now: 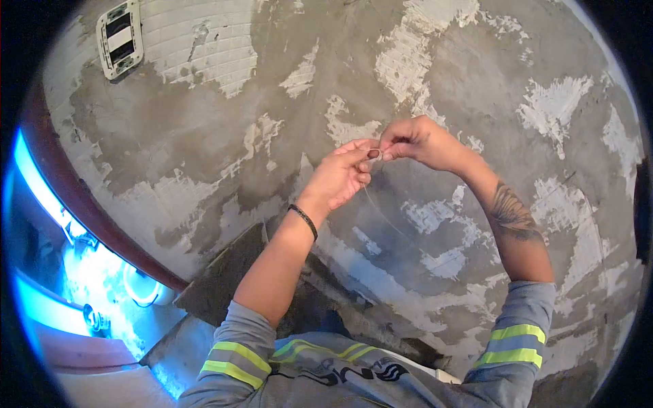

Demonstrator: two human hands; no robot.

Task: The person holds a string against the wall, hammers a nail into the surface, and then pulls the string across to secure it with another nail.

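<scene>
Both my hands are raised in front of a rough plastered wall. My left hand and my right hand meet fingertip to fingertip and pinch a thin string, which hangs down in a faint curve below them. What fixes the string at the top is hidden by my fingers. A black band circles my left wrist, and a tattoo shows on my right forearm. My grey sleeves with yellow reflective stripes are pushed up to the elbows.
A white socket frame is set in the tiled patch of wall at the upper left. A dark red frame edge runs down the left, with bright blue light behind it. A concrete ledge sits below my left arm.
</scene>
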